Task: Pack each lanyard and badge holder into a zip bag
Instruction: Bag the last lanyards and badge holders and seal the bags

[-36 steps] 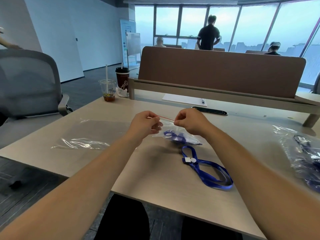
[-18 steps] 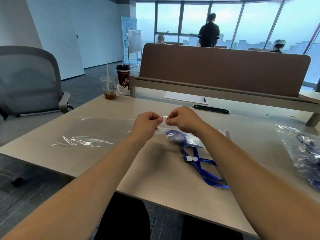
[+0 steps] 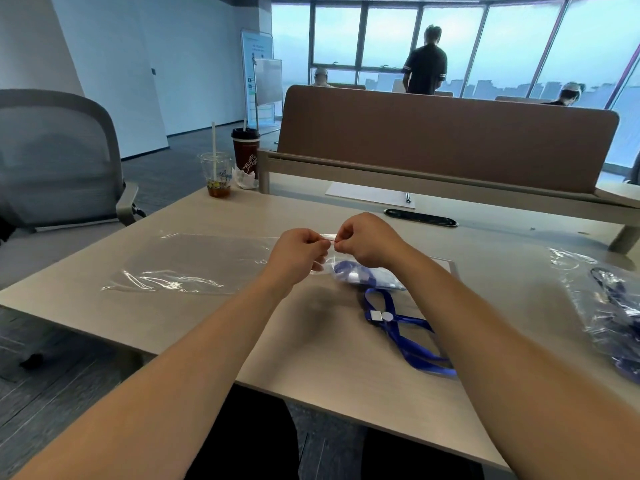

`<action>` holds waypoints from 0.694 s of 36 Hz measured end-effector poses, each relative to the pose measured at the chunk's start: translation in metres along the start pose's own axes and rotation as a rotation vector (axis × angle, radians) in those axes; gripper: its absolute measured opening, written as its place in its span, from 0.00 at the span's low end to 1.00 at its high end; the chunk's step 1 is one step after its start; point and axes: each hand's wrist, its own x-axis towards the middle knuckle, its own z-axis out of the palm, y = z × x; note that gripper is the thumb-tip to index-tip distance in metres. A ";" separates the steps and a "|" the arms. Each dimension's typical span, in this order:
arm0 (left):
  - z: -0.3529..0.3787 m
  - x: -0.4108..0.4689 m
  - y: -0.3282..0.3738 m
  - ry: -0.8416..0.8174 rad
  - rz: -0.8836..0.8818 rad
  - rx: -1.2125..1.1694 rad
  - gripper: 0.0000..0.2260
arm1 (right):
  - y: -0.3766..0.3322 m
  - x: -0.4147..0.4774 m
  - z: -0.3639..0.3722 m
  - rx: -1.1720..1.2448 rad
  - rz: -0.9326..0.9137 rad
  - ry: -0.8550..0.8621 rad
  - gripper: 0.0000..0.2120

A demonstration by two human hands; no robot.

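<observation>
My left hand (image 3: 300,256) and my right hand (image 3: 367,241) pinch the red-lined top edge of a clear zip bag (image 3: 372,276), thumbs almost touching above the desk's middle. Inside the bag lies part of a blue lanyard with a badge holder. The remaining length of the blue lanyard (image 3: 405,329) trails out of the bag toward me, with a white clip on it. The bag's mouth is hidden behind my fingers.
A stack of empty clear zip bags (image 3: 194,263) lies to the left on the desk (image 3: 311,355). Packed bags (image 3: 609,306) pile at the right edge. Two drink cups (image 3: 216,174) stand at the far left corner. A brown partition (image 3: 446,140) backs the desk; an office chair (image 3: 59,161) stands left.
My two hands have come closer together along the bag's top edge, and the bag with the lanyard has shifted slightly.
</observation>
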 end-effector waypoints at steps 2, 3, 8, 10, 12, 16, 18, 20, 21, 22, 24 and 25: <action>0.000 0.000 -0.001 -0.001 0.010 0.005 0.07 | 0.001 0.000 0.001 0.016 0.011 0.013 0.10; 0.000 0.001 0.000 0.002 0.014 0.025 0.07 | 0.001 0.000 0.001 0.024 0.015 0.014 0.10; 0.003 0.001 0.000 0.055 0.065 0.172 0.05 | 0.001 0.000 0.004 0.045 0.025 -0.003 0.10; 0.004 0.001 0.000 0.076 0.078 0.199 0.06 | 0.000 0.001 0.003 0.052 0.022 -0.010 0.10; 0.002 0.002 0.000 0.090 0.079 0.204 0.05 | 0.001 0.001 0.000 0.056 0.020 -0.017 0.10; -0.003 0.002 0.000 0.094 0.073 0.176 0.05 | 0.009 -0.002 -0.009 0.050 0.037 -0.034 0.09; -0.006 0.002 0.000 0.098 0.075 0.174 0.05 | 0.015 -0.004 -0.013 0.044 0.040 -0.048 0.09; -0.008 0.002 0.000 0.093 0.078 0.181 0.04 | 0.018 -0.006 -0.016 0.028 0.032 -0.053 0.09; -0.008 0.001 0.000 0.080 0.083 0.199 0.04 | 0.019 -0.007 -0.015 0.013 0.029 -0.054 0.09; -0.008 0.001 0.000 0.060 0.096 0.245 0.04 | 0.019 -0.008 -0.015 -0.007 0.027 -0.055 0.09; -0.008 0.002 0.001 0.030 0.140 0.379 0.04 | 0.021 -0.009 -0.014 -0.041 0.025 -0.055 0.09; -0.007 0.002 0.002 0.022 0.161 0.415 0.03 | 0.021 -0.010 -0.013 -0.052 0.022 -0.055 0.08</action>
